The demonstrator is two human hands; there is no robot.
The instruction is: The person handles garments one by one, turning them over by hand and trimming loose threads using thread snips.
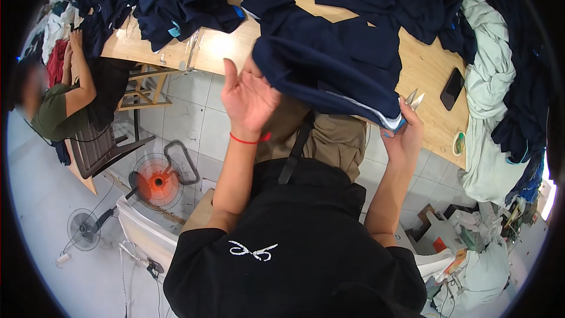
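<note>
Left hand [253, 103]: thumb spread wide, fingertips behind navy cloth [341, 73]
Right hand [406, 136]: pinches cloth's white edge [391, 122]
Navy cloth: left hand's two o'clock, right hand's ten
Scissors [418, 101]: right hand's one o'clock

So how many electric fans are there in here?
2: an orange-centred fan at the picture's lower left, and a grey fan farther left and lower. Others could be hidden.
</note>
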